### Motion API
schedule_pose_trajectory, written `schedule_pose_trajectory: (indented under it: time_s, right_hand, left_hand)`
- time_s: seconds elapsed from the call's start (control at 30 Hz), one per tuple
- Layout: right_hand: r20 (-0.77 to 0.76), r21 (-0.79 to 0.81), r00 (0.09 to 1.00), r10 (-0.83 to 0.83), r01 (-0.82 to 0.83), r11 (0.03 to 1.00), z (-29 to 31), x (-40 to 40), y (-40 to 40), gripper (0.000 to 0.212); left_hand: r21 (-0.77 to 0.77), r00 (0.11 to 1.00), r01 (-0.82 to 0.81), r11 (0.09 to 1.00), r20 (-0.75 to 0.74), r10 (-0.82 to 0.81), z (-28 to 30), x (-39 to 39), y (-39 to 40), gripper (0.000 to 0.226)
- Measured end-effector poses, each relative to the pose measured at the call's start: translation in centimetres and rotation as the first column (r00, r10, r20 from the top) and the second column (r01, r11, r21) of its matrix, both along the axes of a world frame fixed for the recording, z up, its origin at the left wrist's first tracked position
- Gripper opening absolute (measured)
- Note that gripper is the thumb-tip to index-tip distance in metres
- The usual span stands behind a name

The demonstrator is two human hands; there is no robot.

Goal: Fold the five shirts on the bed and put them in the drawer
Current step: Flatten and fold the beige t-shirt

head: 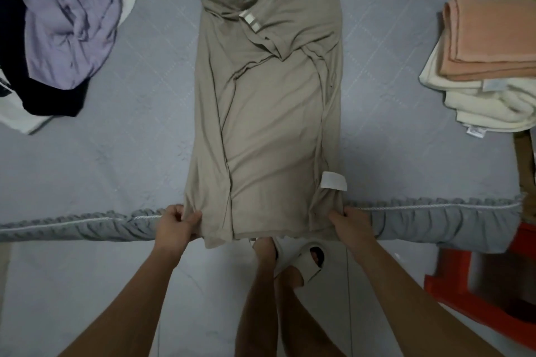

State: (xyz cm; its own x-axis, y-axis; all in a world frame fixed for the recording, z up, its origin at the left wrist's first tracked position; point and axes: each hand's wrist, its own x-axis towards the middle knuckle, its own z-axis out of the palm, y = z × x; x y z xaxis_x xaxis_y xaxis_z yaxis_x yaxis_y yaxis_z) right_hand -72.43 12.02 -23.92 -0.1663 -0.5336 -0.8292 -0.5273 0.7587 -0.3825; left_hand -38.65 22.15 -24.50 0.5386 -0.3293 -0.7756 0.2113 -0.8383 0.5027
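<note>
The left hand (pixel 178 222) pinches the bottom left corner of the beige shirt (pixel 269 124), and the right hand (pixel 349 223) pinches the bottom right corner; both have the fingers curled on the cloth at the edge of the bed (pixel 101 153). The shirt lies flat along the bed, collar far from the person, hem hanging a little over the edge. Its two sides are already folded to the middle, and one sleeve with a striped cuff lies across the chest.

I think the next move is to lift the hem and bring it up to the collar. Several things can go wrong here. The side folds are loose and wrinkled near the chest, so if the hands lift too fast or not together, the folded sides may open and the sleeve may slip out. If one hand pulls more than the other, the fold will be crooked. The thin cloth can also slide out of a light pinch.

To the left, a lilac shirt (pixel 72 23) and a dark shirt (pixel 52 95) lie in a heap, not yet folded. To the right is a stack of folded towels (pixel 487 52), well apart from the beige shirt. No drawer is visible, so I cannot say where it is.
</note>
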Motion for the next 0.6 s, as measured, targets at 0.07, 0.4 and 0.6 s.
schedule_pose_trajectory:
  time_s: [0.07,0.4,0.6]
  right_hand:
    - [0.034,-0.025,0.999,-0.037,0.037,0.999,0.0,0.3,0.2,0.033]
    - [0.112,0.128,0.986,-0.122,0.107,0.986,1.0,-1.8,0.6,0.026]
    - [0.238,0.334,0.948,-0.209,0.122,0.934,4.2,-4.2,-1.8,0.027]
  left_hand:
    - [-0.061,1.0,-0.009,0.998,0.023,0.01,0.1,-0.5,0.1,0.042]
    - [0.11,0.978,0.131,0.985,-0.18,-0.11,0.7,-2.2,0.2,0.022]
    - [0.198,0.938,0.115,0.973,-0.343,-0.041,4.5,-0.9,0.9,0.019]
